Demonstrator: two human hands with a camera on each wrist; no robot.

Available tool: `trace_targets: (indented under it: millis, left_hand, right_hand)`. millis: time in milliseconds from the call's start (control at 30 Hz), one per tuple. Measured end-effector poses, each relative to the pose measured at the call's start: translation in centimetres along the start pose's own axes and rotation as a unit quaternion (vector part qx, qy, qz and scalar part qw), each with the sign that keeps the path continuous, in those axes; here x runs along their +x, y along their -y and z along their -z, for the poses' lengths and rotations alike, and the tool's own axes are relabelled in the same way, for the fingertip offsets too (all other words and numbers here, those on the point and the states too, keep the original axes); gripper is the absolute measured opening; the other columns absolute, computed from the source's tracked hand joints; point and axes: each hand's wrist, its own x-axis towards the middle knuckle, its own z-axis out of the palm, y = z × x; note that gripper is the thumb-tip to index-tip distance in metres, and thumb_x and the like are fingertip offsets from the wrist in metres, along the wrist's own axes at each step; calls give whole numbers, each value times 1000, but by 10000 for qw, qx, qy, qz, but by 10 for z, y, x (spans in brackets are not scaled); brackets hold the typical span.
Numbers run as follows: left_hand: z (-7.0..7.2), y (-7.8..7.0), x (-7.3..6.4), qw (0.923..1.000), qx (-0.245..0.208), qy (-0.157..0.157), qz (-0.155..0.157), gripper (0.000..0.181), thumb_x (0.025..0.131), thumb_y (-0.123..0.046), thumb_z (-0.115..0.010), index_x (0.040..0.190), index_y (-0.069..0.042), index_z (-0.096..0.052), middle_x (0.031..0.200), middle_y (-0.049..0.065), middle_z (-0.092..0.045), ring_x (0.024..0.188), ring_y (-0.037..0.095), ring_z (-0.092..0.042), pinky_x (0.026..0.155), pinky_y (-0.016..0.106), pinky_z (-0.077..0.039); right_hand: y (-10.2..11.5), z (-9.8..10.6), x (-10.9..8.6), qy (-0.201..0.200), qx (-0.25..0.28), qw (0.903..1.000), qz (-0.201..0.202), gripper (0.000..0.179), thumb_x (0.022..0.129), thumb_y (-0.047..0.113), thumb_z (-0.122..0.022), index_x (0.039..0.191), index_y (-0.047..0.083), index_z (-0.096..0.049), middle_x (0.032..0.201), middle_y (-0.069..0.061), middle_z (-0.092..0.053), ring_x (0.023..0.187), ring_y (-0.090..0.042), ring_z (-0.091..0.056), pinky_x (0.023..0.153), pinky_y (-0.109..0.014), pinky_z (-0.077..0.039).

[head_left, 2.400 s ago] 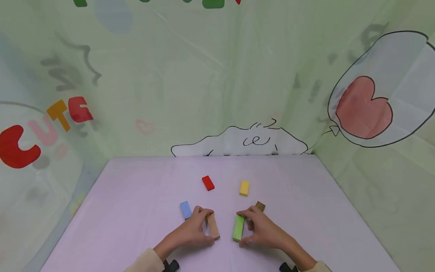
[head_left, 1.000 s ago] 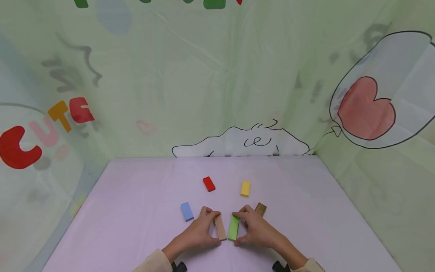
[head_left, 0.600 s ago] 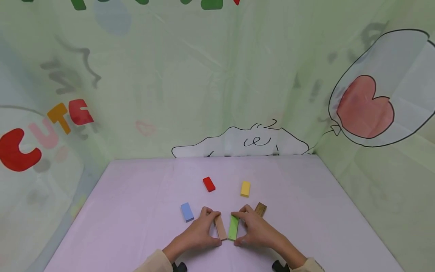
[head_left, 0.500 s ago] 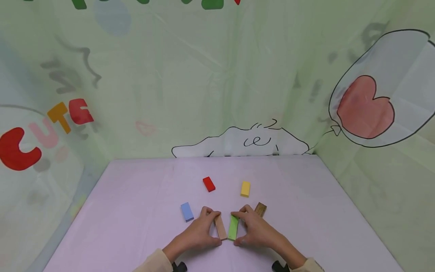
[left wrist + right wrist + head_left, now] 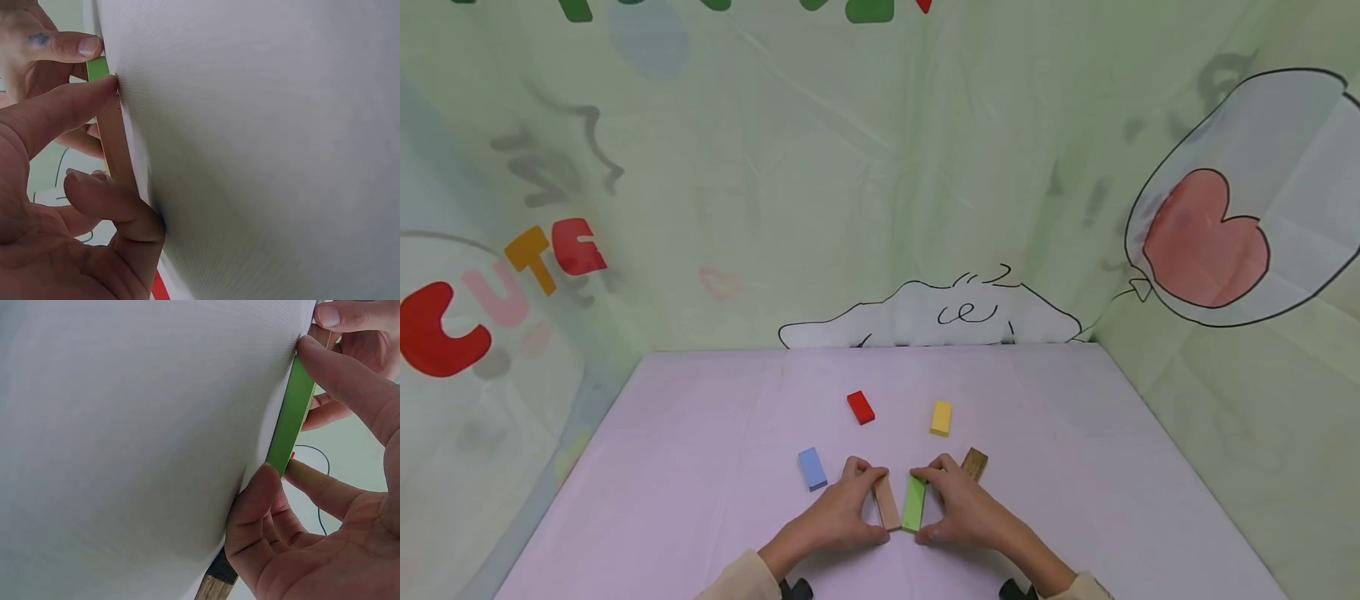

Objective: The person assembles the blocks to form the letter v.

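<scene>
My left hand pinches a tan wooden block lengthwise, thumb at its near end and index finger at its far end. A bright green block is held the same way by my right hand. Both blocks lie on the table, their near ends right beside each other and their far ends spread apart in a V. In the left wrist view the tan block shows its long side between finger and thumb. The right wrist view shows the green block's long side.
A blue block lies left of my left hand. Partly behind my right hand is a dark brown block. Farther back lie a red block and a yellow block. Printed cloth walls surround the pale table.
Over the earlier frames both hands slid inward, the tan block moving right and the green block left, until their near ends came together. Over the last second they have hardly moved.
</scene>
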Motion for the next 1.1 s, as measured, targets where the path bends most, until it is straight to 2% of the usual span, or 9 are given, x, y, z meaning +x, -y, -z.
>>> trace_targets:
  millis: [133,400,567,700,767,867,967,1100]
  left_hand:
    - [0,0,0,10000,28,10,-19,83,82,-29,-89,155,-17,-51,146,8,-42,106,21,-58,99,47,-58]
    - [0,-1,-1,10000,-26,42,20,84,82,-28,-89,155,-16,-50,148,10,-42,108,22,-58,100,48,-58]
    - [1,-2,-1,9999,-133,49,74,90,81,-25,-91,158,-16,-46,152,13,-39,110,24,-58,101,50,-58]
    - [0,-3,-3,9996,-272,-21,94,98,79,-25,-93,162,-16,-41,154,16,-35,106,22,-58,95,43,-59]
    - [-1,-4,-5,9992,-367,-131,89,97,80,-27,-93,162,-15,-41,154,18,-35,97,18,-59,86,34,-59]
    - [-4,-4,-9,9973,-633,-364,122,91,84,-29,-89,161,-13,-42,152,19,-35,82,14,-57,72,24,-52]
    - [-8,-4,-15,9934,-887,-698,199,83,87,-28,-86,158,-12,-46,145,18,-41,75,13,-54,65,21,-46]
    - [-12,-3,-18,9857,-1219,-1128,278,74,87,-22,-84,153,-10,-52,121,9,-53,73,12,-50,60,20,-43]
  right_hand:
    - [0,0,-1,-15,17,10000,40,86,67,23,-101,142,5,-65,125,-9,-57,102,-19,-51,86,-36,-51]
    - [0,-1,0,2,65,10000,-57,85,67,23,-101,142,6,-65,124,-7,-57,100,-18,-49,80,-30,-46]
    - [1,-1,-1,-10,24,9999,-138,88,67,24,-101,144,6,-63,127,-8,-56,101,-18,-50,83,-34,-49]
    - [1,1,-3,-6,47,9999,-165,90,67,23,-101,146,5,-60,129,-9,-56,103,-19,-52,88,-41,-53]
    - [2,3,-5,1,53,9999,-150,92,68,23,-101,146,3,-58,130,-10,-57,105,-20,-53,91,-44,-55]
    - [1,7,-8,18,86,9999,-66,92,68,23,-100,147,2,-57,132,-12,-58,106,-21,-56,95,-48,-57]
    - [0,14,-9,51,137,9998,165,89,71,23,-99,147,2,-57,131,-12,-59,105,-21,-56,89,-40,-57]
    - [-5,26,-5,-67,325,9978,566,73,79,23,-94,142,4,-62,130,-11,-63,102,-20,-58,76,-24,-52]
